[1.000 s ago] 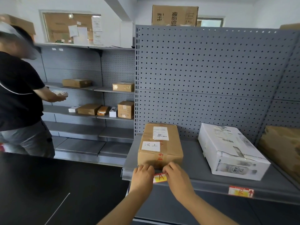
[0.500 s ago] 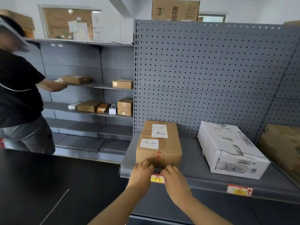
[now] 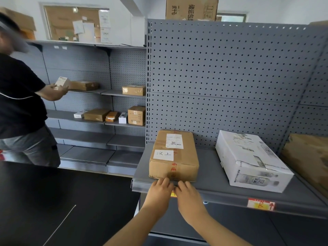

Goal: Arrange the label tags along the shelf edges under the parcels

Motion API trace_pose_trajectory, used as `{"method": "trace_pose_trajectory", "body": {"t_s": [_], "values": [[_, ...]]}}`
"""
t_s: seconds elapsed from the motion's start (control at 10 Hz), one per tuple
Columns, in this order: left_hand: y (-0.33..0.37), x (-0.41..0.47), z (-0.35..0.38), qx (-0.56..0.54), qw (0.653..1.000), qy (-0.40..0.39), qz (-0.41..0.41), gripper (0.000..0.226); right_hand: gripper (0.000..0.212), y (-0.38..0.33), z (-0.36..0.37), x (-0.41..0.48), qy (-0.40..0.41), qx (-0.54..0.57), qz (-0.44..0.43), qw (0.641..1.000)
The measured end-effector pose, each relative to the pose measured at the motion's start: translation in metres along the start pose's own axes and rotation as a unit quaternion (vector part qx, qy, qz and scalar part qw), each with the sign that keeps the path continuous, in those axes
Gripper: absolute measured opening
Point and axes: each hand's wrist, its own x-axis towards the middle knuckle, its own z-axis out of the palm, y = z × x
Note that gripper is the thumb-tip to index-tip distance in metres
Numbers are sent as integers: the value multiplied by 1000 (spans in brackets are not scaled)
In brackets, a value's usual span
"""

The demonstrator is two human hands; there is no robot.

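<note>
A brown parcel point(image 3: 174, 157) with a handwritten white slip lies on the grey shelf point(image 3: 213, 189). Right below it, my left hand point(image 3: 160, 191) and my right hand point(image 3: 189, 195) press side by side against the shelf's front edge. They cover a yellow and red label tag point(image 3: 173, 194); only a sliver shows between them. A second red and yellow label tag point(image 3: 260, 204) sits on the edge under the white parcel point(image 3: 248, 162).
A brown box point(image 3: 308, 160) sits at the shelf's far right. A person in a black shirt point(image 3: 19, 96) stands at left holding a small white box by the back shelves point(image 3: 99, 121), which carry several parcels. A black surface point(image 3: 53, 201) lies lower left.
My hands have closed in toward each other over the tag, hiding most of it. The person at left has lifted a small white box toward the upper shelf.
</note>
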Motion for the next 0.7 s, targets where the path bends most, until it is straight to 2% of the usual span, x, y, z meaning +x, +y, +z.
{"method": "trace_pose_trajectory", "body": {"t_s": [0.3,0.5,0.6,0.7], "values": [[5,-3,-7,4,999,-49,-7,46,44,-12,-11,-6,-27,-13,23,999],[12,11,-35,95,990,-107,11,39,46,-13,-26,-8,-48,-35,26,998],[13,19,-48,107,990,-90,9,43,48,-8,-35,-7,-40,-51,18,998],[16,24,-71,64,995,-72,-17,39,45,-5,-54,-6,-37,-39,25,998]]}}
